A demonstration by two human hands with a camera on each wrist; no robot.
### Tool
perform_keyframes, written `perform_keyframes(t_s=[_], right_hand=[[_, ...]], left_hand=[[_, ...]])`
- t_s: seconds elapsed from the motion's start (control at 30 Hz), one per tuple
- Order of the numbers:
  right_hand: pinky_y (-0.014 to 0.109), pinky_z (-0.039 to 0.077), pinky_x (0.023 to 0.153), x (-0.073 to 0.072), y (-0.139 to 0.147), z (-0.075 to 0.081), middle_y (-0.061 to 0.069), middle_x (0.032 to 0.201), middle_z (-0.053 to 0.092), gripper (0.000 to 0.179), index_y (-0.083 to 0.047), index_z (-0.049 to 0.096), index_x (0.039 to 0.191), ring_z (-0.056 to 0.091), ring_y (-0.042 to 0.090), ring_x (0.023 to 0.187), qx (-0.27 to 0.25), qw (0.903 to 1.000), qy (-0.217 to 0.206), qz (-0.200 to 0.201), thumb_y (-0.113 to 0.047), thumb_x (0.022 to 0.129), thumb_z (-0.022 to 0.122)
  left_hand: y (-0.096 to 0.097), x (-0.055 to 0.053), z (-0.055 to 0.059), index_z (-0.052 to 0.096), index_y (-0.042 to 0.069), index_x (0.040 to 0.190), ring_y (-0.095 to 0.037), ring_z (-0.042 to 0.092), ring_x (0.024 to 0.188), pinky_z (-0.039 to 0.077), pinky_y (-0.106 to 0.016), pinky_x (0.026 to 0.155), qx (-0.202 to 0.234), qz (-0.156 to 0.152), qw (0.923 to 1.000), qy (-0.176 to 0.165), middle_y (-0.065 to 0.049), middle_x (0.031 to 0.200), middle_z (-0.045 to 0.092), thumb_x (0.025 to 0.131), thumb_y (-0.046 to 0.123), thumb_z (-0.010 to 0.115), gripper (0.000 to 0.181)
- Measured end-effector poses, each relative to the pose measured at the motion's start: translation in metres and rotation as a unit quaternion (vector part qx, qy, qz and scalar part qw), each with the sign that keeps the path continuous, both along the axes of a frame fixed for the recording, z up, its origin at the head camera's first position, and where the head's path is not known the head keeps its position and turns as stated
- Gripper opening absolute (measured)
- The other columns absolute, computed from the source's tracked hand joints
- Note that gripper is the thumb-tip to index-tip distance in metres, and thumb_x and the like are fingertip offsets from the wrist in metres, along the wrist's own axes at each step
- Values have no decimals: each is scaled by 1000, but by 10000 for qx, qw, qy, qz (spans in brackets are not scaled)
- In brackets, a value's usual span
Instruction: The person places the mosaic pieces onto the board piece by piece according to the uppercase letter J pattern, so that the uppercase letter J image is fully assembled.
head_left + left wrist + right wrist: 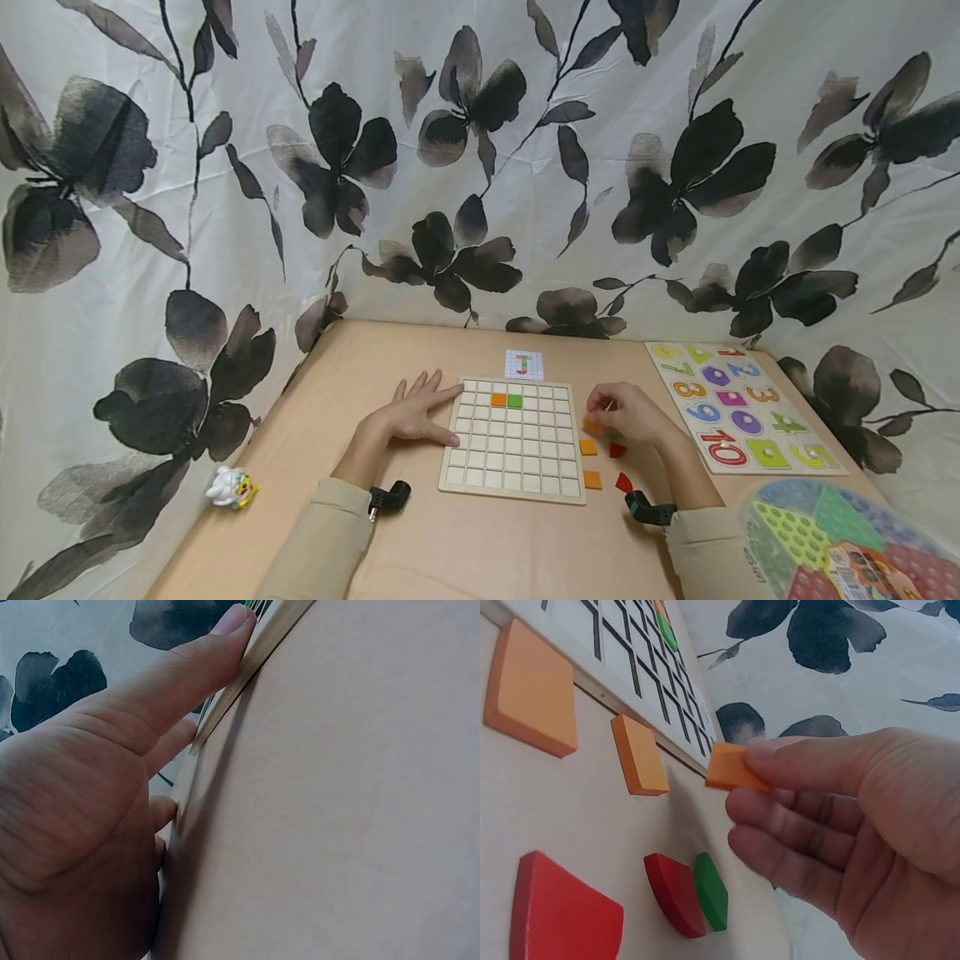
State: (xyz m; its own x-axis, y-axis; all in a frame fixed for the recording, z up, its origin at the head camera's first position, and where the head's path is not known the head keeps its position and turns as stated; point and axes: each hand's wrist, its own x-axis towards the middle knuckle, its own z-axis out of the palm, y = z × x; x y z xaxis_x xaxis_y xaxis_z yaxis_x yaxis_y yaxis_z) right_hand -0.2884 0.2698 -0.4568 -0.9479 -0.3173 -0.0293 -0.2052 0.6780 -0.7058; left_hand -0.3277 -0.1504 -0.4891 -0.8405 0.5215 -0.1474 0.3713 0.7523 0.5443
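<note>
A wooden grid board (pixel 517 442) lies on the table, with an orange square tile (pixel 498 400) and a green square tile (pixel 514 402) side by side in its upper part. My left hand (pixel 411 414) touches the board's left edge with thumb and forefinger, fingers spread. Beyond the board's right edge, my right hand (pixel 626 412) pinches an orange tile (pixel 731 766) between thumb and forefinger. Below that hand lie two more orange tiles (pixel 639 756), two red curved pieces (pixel 676 895) and a green piece (pixel 712 892).
A small card with a letter J pattern (pixel 524 365) lies behind the board. At the right are a number puzzle board (pixel 742 408) and a round colourful package (pixel 847 533). A small white and yellow toy figure (pixel 231 487) sits at the left table edge.
</note>
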Motion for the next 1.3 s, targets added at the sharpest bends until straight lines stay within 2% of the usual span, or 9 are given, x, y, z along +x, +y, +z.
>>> perform_keyframes(t_s=[0.2,0.37,0.53,0.7,0.87,1.17,1.3], right_hand=[[24,53,65,-1,-2,0,5,90,65,6,-9,73,98,59,21,79,-324,9992,171,131,-14,96,75],[30,59,67,-4,-8,0,11,92,69,8,-9,74,102,63,27,78,-1016,9941,53,363,-15,97,74],[38,65,75,-5,-16,5,16,99,73,13,-3,72,108,69,39,83,-1688,9852,-36,311,-11,98,73],[38,65,81,-6,-23,7,20,104,74,17,1,70,114,72,37,87,-2071,9781,-72,173,-4,98,70],[30,64,81,-8,-32,5,24,109,70,24,4,67,120,74,27,88,-2303,9731,43,14,1,96,71],[24,63,81,-12,-49,-4,23,107,69,28,6,66,122,75,33,91,-2290,9727,276,-250,3,95,71],[22,62,79,-12,-55,-7,20,103,68,27,4,68,121,72,28,87,-2157,9750,406,-337,2,94,72]], left_hand=[[-2,0,-5,35,33,163,-50,-7,159,-15,-74,120,268,-74,9996,30,-23,174,2,71,76,80,111],[-1,4,1,35,30,164,-48,-7,160,-14,-71,122,110,-33,9999,-34,-24,174,1,73,72,81,110],[0,5,2,33,32,164,-44,-8,161,-13,-69,124,-133,-12,9999,-16,-20,175,0,77,68,81,107],[1,6,2,33,33,164,-44,-7,161,-11,-69,124,-243,24,9997,19,-19,175,1,77,67,81,105],[1,6,1,33,33,164,-44,-6,161,-11,-70,124,-258,35,9996,49,-19,175,2,77,67,81,105],[1,7,2,33,33,164,-44,-6,161,-11,-70,124,-245,32,9997,70,-20,175,2,77,67,81,106],[0,7,2,33,32,164,-44,-7,161,-11,-71,123,-230,17,9997,93,-20,175,3,77,66,82,105]])
